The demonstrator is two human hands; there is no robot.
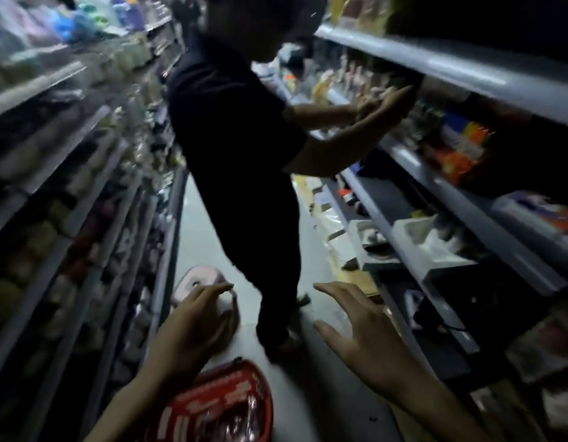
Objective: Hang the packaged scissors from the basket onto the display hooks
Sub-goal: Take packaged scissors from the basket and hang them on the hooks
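Dim shop aisle: pale smooth floor (308, 409), grey metal shelves (435, 62) on both sides. My left hand (196, 323) and right hand (365, 333) are spread loose at lower centre, gripping nothing. The red plastic basket (244, 370) at bottom centre holds glossy packets (241, 409) (too blurred to read). A dark-clothed person (231, 138) stands mid-frame, reaching into the right shelves.

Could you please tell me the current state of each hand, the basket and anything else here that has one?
left hand: open, fingers spread, holding nothing
right hand: open, fingers spread, empty
red basket: below the hands, holding shiny packets, contents blurred
other person: standing in the aisle, both hands raised to the right shelf
pink object: on the floor, too blurred to identify
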